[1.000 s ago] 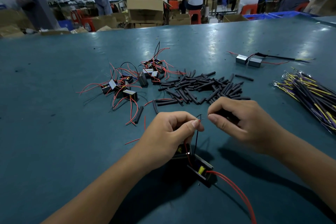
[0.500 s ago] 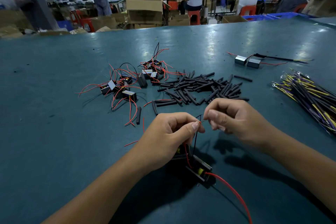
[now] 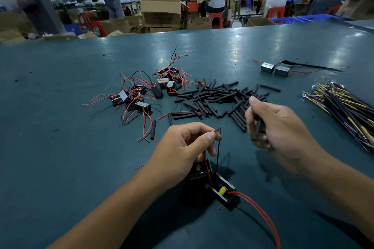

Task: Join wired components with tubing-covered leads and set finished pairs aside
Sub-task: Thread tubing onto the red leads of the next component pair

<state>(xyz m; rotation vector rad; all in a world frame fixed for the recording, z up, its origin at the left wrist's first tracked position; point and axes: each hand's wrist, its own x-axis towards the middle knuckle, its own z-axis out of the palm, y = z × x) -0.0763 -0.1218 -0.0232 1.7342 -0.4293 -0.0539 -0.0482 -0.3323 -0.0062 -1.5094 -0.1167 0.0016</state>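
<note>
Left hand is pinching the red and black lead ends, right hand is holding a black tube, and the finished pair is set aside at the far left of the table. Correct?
Not quite. The head view shows the finished pair at the far right of the table, not the left. The left hand does pinch the lead ends, and the right hand holds a black tube.

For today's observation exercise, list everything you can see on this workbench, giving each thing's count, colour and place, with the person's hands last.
table: one, teal, under everything.
tubing pieces: a loose pile, too many to count, black, table centre.
loose components: a tangled heap, black boxes with red and black leads, left of the tubing.
finished pair: one, grey blocks joined, far right.
wire bundle: one, black, yellow and purple, right edge.
held components: two, black, red leads, near the front.
left hand: pinches the red and black lead ends.
right hand: grips a black tubing piece.
</note>
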